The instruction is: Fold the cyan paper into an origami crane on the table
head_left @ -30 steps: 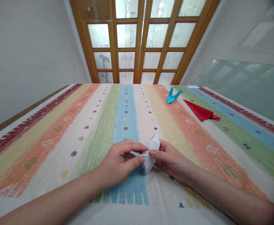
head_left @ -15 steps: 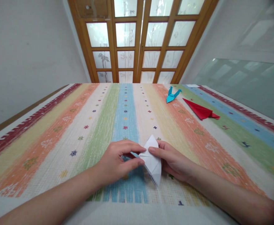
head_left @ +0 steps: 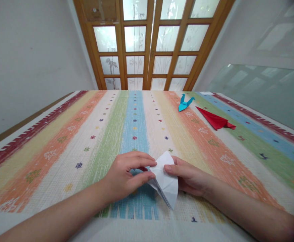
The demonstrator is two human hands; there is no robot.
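Note:
A piece of folded white paper (head_left: 167,183) with several layers and crease lines is held just over the near middle of the table. My left hand (head_left: 129,173) pinches its left edge between thumb and fingers. On the other side, my right hand (head_left: 188,174) grips the paper with the thumb on top; its other fingers are mostly hidden behind the sheet. The layers fan apart slightly along the lower left edge, and the paper's pointed end faces toward me.
A striped tablecloth (head_left: 106,134) covers the table. Toward the far right lie a blue origami crane (head_left: 184,105) and a red paper plane (head_left: 216,119). Behind the table stands a wooden door with glass panes (head_left: 135,37); a glass panel (head_left: 260,90) leans at the right.
The folded white paper has opened wider, its layers spreading. My right hand has shifted slightly right and toward me; my left hand stays nearly in place.

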